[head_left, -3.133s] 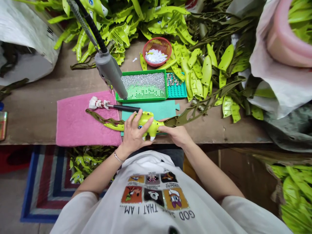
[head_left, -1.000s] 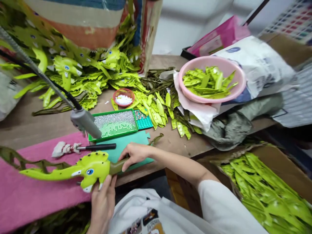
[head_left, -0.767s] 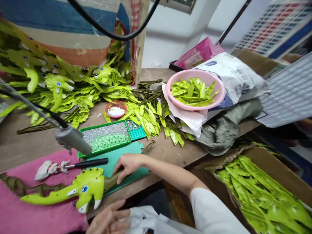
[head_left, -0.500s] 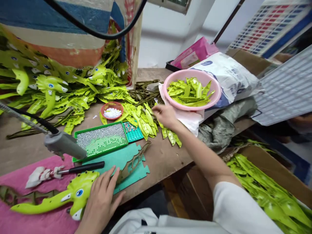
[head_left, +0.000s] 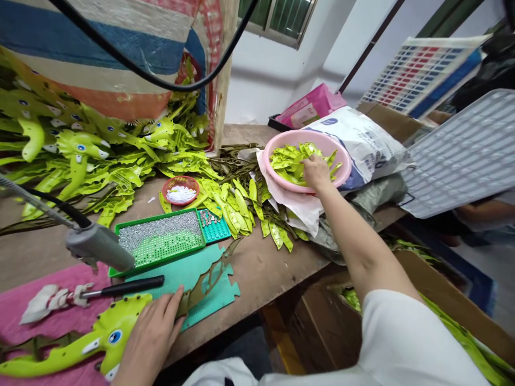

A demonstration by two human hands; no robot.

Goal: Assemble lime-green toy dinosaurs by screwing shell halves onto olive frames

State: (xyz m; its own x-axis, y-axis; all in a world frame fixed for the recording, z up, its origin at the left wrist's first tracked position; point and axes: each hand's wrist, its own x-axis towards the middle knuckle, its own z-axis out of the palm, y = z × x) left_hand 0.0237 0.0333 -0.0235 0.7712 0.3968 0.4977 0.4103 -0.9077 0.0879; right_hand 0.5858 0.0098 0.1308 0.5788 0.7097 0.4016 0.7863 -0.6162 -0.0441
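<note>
With the dial centred on my left hand [head_left: 152,333], the lime-green plastic dinosaur head with a blue eye [head_left: 115,336] lies at nine o'clock, partly under my palm. My fingers there lie stretched side by side, thumb apart; whether they clamp on anything I can't tell. The olive-brown openwork plastic strip [head_left: 201,287] runs from my fingertips towards half past one, over a teal foam mat [head_left: 171,269].

Between one and two o'clock, my right hand [head_left: 316,170] reaches into a round pink plastic basin [head_left: 270,172], fingers bent down onto thin lime-green plastic pieces [head_left: 287,161]; the tips are hidden, so I can't tell whether they grip one. A green rectangular plastic tray of silvery bits [head_left: 202,242] sits at twelve.
</note>
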